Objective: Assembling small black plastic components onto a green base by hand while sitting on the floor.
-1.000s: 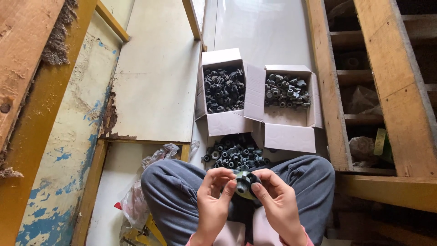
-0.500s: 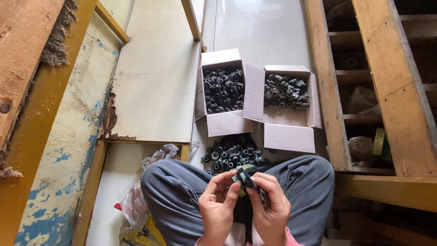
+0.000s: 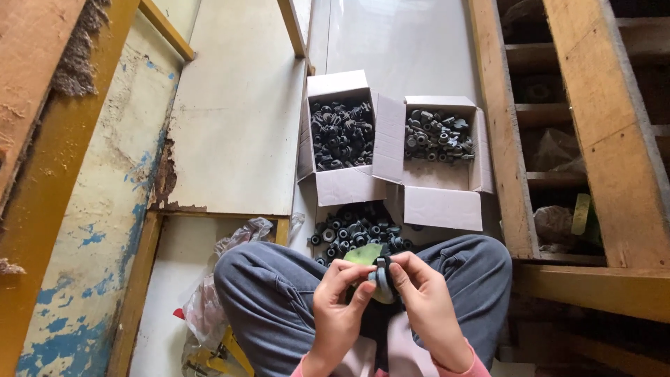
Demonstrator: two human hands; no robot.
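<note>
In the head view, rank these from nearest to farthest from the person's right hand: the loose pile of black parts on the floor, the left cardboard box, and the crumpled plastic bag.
From the right hand:
1. Loose pile of black parts, just ahead of the knees.
2. Crumpled plastic bag, off to the left.
3. Left cardboard box, beyond the pile.

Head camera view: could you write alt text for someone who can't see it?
A seated person's left hand and right hand pinch a small black ring-shaped part over their lap. Ahead lie a loose pile of similar parts and two open white boxes of them.
</note>
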